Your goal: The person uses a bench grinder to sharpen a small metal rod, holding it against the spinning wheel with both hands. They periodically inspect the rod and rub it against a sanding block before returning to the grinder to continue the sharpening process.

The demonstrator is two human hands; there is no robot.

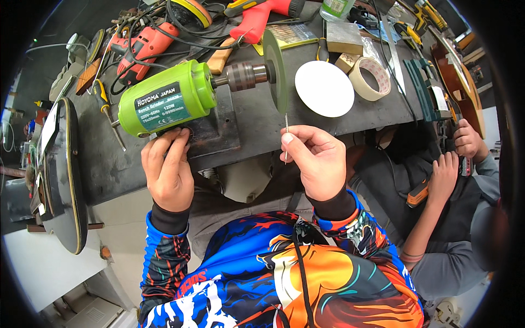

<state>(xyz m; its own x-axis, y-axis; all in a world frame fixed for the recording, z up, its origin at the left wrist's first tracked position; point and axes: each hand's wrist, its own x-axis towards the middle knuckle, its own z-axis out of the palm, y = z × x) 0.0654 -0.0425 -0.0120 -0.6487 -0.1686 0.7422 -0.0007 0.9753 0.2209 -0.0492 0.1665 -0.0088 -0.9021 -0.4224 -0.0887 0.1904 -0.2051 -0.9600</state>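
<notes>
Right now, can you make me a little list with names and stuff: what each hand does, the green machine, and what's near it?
Left hand: fingertips under the grinder; grip hidden
Right hand: pinching a thin rod, upper end at the wheel's lower edge; contact unclear
Grinder: green, on the dark table
Wheel: round, grey-green, at the grinder's right end
Right of wheel: white disc, then tape roll
Far right: another person, grey top
</notes>
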